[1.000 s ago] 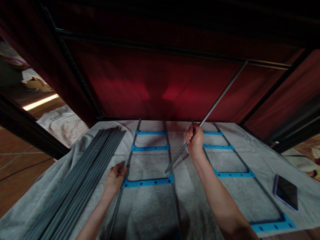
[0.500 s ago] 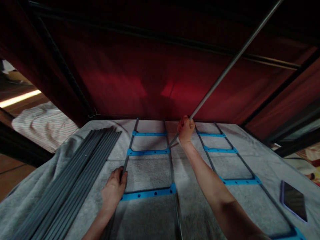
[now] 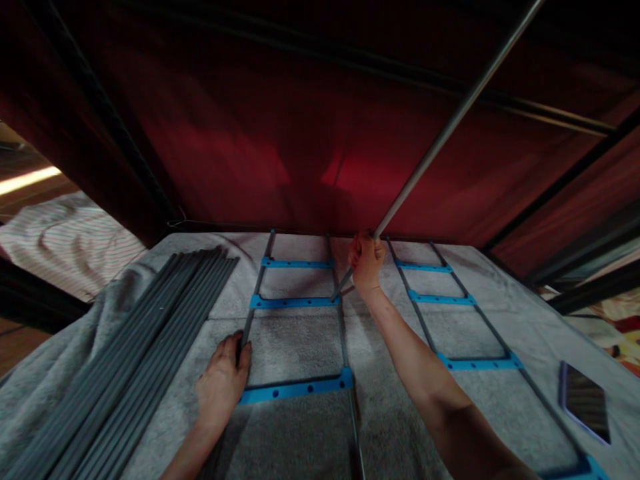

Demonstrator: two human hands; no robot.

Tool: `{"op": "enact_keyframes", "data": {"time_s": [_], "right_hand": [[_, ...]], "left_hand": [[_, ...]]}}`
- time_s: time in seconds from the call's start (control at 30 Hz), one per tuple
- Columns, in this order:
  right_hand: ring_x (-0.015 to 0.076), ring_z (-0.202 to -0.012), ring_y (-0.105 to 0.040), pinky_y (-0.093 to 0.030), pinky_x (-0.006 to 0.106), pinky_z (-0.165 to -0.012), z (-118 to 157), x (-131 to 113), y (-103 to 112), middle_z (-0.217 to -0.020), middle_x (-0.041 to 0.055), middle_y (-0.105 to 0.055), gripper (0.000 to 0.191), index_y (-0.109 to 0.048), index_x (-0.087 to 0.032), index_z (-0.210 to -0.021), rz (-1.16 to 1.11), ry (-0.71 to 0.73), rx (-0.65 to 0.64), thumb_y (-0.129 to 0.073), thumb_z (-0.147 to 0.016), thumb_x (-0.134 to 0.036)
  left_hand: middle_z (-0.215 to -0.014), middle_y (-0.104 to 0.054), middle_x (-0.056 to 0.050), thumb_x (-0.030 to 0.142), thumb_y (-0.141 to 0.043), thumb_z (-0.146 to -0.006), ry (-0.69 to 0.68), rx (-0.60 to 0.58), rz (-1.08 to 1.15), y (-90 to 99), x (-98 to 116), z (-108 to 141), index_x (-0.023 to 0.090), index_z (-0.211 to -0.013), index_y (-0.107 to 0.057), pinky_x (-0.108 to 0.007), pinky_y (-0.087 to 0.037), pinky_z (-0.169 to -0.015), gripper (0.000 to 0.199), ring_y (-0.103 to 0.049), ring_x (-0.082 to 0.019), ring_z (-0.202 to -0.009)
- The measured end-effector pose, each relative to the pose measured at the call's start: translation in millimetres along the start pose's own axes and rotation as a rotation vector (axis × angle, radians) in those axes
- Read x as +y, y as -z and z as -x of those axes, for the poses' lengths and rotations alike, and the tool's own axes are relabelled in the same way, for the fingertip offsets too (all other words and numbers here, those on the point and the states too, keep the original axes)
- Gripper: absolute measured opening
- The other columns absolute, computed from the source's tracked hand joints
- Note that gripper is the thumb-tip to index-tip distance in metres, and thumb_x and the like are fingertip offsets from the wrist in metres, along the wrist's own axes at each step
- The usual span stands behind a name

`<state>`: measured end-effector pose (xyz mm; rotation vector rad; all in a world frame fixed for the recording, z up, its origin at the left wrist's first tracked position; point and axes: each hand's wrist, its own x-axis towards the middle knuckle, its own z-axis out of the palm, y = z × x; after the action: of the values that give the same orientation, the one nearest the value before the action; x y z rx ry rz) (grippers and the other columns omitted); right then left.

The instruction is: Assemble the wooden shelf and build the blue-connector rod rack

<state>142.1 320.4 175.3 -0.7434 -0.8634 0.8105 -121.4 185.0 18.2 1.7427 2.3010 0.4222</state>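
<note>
A long grey rod (image 3: 445, 133) slants from the upper right down to the second blue bar (image 3: 295, 303) of the left ladder-like frame. Closed around this rod near its lower part is my right hand (image 3: 367, 260); the rod's lower tip touches or lies over the bar's right end. My left hand (image 3: 223, 373) grips the left side rod (image 3: 247, 327) of the same frame, just above the third blue bar (image 3: 297, 389). A similar frame with blue bars (image 3: 443, 299) lies to the right.
A bundle of grey rods (image 3: 135, 360) lies at the left on the grey blanket (image 3: 390, 400). A phone (image 3: 585, 402) rests at the right edge. Red fabric (image 3: 240, 147) with dark frame bars stands behind. Striped cloth (image 3: 70, 233) is at the far left.
The slanted rod's lower tip has shifted slightly left onto the blue bar, with my right hand moving a little left. My left hand keeps its hold on the side rod.
</note>
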Motion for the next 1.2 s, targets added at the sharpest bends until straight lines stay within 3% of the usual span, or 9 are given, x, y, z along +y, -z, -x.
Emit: {"op": "enact_keyframes", "data": {"time_s": [0.57,0.77,0.97,1.2], "right_hand": [[0.0059,-0.039,-0.02,-0.014,0.02,-0.037,2,1,3,-0.047,-0.0095,-0.026,0.056,-0.029,-0.024,-0.057,0.029,-0.037,-0.076,-0.064,-0.081,-0.06],[0.0057,-0.04,-0.018,-0.012,0.021,-0.037,0,6,-3,-0.048,-0.0104,-0.025,0.055,-0.027,-0.025,-0.059,0.008,-0.112,-0.145,-0.067,-0.078,-0.058],[0.0049,-0.039,-0.016,-0.011,0.021,-0.037,5,16,-11,-0.047,-0.0113,-0.022,0.053,-0.028,-0.025,-0.058,-0.002,-0.148,-0.257,-0.072,-0.073,-0.051],[0.0052,-0.038,-0.016,-0.011,0.022,-0.037,3,20,-15,-0.045,-0.0118,-0.024,0.048,-0.032,-0.025,-0.06,0.018,-0.135,-0.24,-0.071,-0.072,-0.051]], "left_hand": [[-0.135,-0.062,-0.013,0.045,-0.027,-0.1,-0.021,-0.017,-0.041,-4.3,-4,-3,0.018,-0.134,-0.053,-0.036,-0.05,-0.078,0.051,-0.066,-0.029,-0.111],[-0.128,-0.067,-0.016,0.043,-0.036,-0.098,0.022,-0.102,0.021,-0.5,-6,-13,0.016,-0.133,-0.054,-0.039,-0.052,-0.083,0.047,-0.069,-0.03,-0.106],[-0.128,-0.068,-0.015,0.043,-0.038,-0.097,0.008,-0.087,0.07,-4.5,-10,-13,0.017,-0.132,-0.053,-0.039,-0.053,-0.083,0.046,-0.069,-0.03,-0.107],[-0.132,-0.065,-0.015,0.045,-0.034,-0.098,0.009,-0.098,0.105,-6.3,-11,-12,0.016,-0.134,-0.052,-0.039,-0.051,-0.087,0.049,-0.066,-0.031,-0.113]]}}
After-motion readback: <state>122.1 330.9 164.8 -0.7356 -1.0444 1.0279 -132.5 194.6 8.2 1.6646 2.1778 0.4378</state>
